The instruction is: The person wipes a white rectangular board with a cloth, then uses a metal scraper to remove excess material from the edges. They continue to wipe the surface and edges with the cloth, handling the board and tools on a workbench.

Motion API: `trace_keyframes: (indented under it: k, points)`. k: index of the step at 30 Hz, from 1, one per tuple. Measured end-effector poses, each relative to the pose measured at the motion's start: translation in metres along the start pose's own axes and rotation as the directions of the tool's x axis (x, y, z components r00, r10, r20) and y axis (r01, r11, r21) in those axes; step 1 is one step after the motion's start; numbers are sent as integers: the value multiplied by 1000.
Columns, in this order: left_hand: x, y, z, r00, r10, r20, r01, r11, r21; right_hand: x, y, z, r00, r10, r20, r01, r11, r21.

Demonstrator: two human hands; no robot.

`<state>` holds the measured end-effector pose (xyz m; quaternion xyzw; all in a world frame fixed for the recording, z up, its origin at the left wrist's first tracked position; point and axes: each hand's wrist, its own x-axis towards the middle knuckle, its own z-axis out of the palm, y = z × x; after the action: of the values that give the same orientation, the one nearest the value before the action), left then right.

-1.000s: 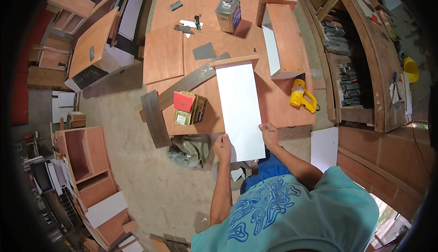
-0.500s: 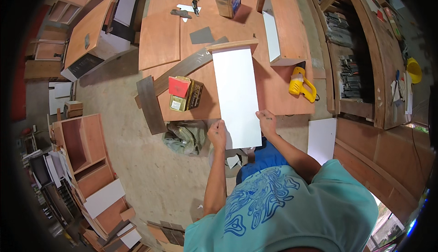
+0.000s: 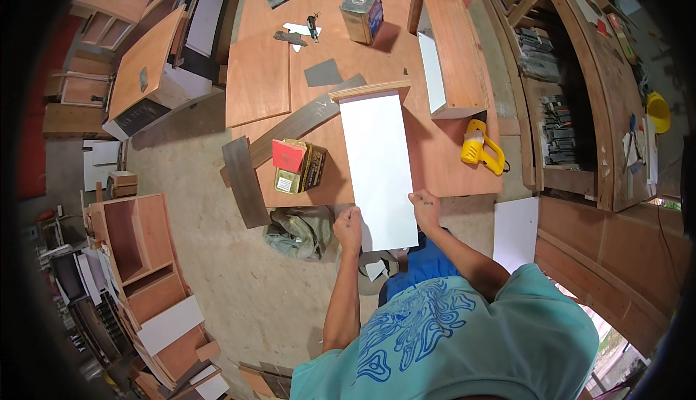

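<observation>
My left hand [image 3: 348, 229] and my right hand [image 3: 425, 210] grip the two long edges of a drawer [image 3: 378, 172] near its close end. A long white face of the drawer is turned up, and a wider wooden front panel [image 3: 370, 91] crosses its far end. Fingers wrap under the edges, so their tips are hidden. The drawer's near end juts past the front edge of the wooden worktable [image 3: 326, 125]. To its right lies a second drawer [image 3: 458, 56] with a wooden side up. A yellow heat gun [image 3: 478, 146] rests nearby.
Left of the drawer stands a tin [image 3: 299, 172] with a red piece on top; farther back is a metal can [image 3: 362, 12]. Dark laminate strips [image 3: 245, 182] overhang the table's left edge. Wooden cabinets [image 3: 141, 240] stand at left, and tool shelves [image 3: 558, 125] at right.
The whole scene sits slightly lower in the picture, as the view has tilted a little. My hands keep the same hold, and the drawer has not visibly shifted on the table.
</observation>
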<state>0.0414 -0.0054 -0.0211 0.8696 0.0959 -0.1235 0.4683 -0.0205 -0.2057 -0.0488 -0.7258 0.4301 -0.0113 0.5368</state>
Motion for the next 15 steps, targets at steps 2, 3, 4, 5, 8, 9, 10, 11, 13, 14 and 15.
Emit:
trace_keyframes:
  k: [2,3,4,5,8,9,10,11,13,14,15]
  points:
    - [0,0,1,1000,-22,8,22,1000,-6,0,-2,0,999,-37,-17,37,999,1]
    - [1,0,0,1000,22,-8,-22,1000,2,-1,-3,-1,1000,-28,-9,28,1000,2]
    - [1,1,0,999,44,-3,-44,999,9,-1,-3,-1,999,-43,-16,43,999,-22]
    - [0,1,0,999,48,-6,-48,999,21,-1,-3,-1,1000,-30,-5,30,999,-45]
    - [-1,3,-1,997,73,-31,-74,997,-17,-1,-2,-2,1000,-2,6,3,998,-55]
    - [-1,3,-1,998,56,-20,-56,998,-5,-1,-2,-1,1000,1,0,-1,999,-46]
    - [-1,4,-2,999,39,-10,-39,999,8,0,-2,-1,1000,-21,0,21,999,-34]
    - [0,4,-2,1000,20,-1,-20,1000,20,0,-1,-1,999,-43,-5,43,999,-23]
    - [2,3,-3,999,31,12,-31,1000,-1,0,-1,-1,999,-51,-2,51,999,-19]
    - [2,2,-4,1000,1,26,0,1000,-10,1,-1,-1,999,-34,9,34,999,-30]
    - [5,2,-4,999,44,26,-44,999,-13,0,-1,-2,1000,-5,20,6,999,-51]
